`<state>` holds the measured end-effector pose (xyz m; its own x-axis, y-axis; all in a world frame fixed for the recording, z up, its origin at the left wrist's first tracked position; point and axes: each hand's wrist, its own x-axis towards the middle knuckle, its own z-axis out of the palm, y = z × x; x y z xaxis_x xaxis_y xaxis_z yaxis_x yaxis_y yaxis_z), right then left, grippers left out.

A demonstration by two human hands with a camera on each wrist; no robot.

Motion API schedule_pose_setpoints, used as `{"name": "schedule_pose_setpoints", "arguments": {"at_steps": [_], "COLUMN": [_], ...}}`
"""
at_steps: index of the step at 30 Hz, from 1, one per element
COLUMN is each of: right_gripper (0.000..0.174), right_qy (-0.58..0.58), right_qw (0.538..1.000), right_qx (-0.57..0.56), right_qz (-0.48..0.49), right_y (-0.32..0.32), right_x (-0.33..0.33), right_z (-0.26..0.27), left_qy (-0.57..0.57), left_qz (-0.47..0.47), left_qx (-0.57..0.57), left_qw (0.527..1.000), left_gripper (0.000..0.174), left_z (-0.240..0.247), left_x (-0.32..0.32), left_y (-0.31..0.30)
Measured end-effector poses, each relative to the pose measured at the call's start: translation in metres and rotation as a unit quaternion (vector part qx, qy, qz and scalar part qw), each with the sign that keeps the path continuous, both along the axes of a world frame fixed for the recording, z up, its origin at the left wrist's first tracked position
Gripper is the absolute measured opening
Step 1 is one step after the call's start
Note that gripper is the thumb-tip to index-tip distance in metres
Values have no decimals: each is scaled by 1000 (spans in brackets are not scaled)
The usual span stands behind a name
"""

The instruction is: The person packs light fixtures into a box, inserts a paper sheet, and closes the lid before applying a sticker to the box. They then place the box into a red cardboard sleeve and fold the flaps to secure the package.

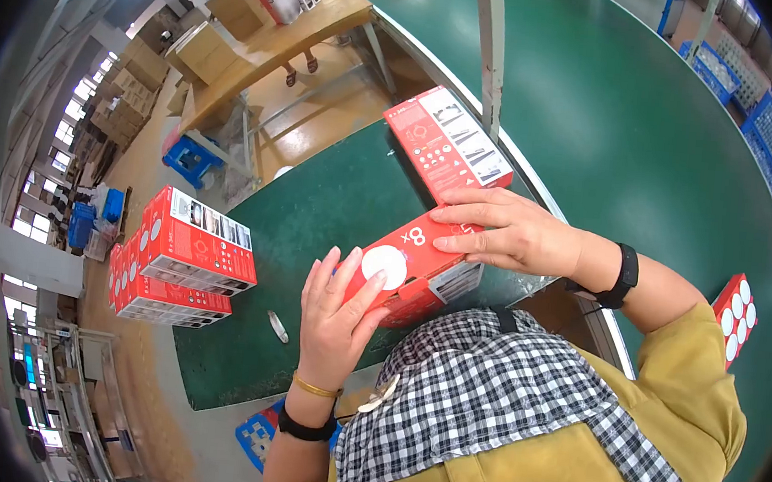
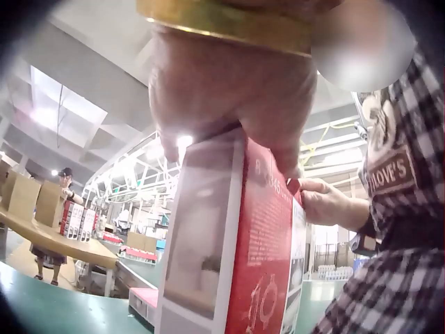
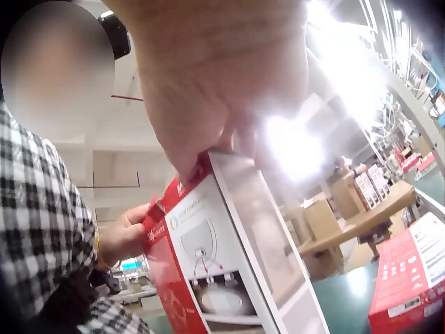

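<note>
Both hands are spread on the red box: the left hand [image 1: 336, 306] lays nearly straight fingers over the end with the white circle [image 1: 385, 267], while the right hand [image 1: 517, 236] stretches its fingers across the other end. Neither looks curled around it; I can't make out the right thumb from above. The box stands on the green table [image 1: 316, 200] in front of the person in the checked apron [image 1: 485, 369], and the red box [image 1: 425, 261] has another carton [image 1: 431, 144] just beyond it. Stacked boxes [image 1: 188, 247] stand well apart on the left, with a small ring [image 1: 277, 327] lying nearer.

From the left wrist you can see a pale, white-framed panel [image 2: 205, 229] on the box's side and lettering on the apron, which the head view doesn't show. The right wrist alone gives a clear look at a line drawing [image 3: 200, 243] on a white face.
</note>
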<state>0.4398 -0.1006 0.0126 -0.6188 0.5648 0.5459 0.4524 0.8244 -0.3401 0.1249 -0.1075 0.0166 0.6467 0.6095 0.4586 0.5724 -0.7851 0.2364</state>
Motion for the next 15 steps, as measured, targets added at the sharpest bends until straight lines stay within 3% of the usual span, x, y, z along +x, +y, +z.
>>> {"name": "schedule_pose_setpoints", "arguments": {"at_steps": [4, 8, 15], "right_gripper": [38, 31, 28], "right_qy": [-3, 49, 26], "right_qw": [994, 987, 974], "right_qx": [97, 149, 210], "right_qz": [-58, -44, -83], "right_y": [-2, -15, -23], "right_x": [-10, -50, -65], "right_z": [0, 9, -5], "left_qy": [-22, -44, -72], "left_qz": [3, 0, -1], "left_qx": [-4, -17, -1], "left_qw": [1000, 999, 997], "left_gripper": [45, 43, 47], "left_z": [-2, -2, -5], "left_x": [0, 1, 1], "left_y": [4, 3, 7]}}
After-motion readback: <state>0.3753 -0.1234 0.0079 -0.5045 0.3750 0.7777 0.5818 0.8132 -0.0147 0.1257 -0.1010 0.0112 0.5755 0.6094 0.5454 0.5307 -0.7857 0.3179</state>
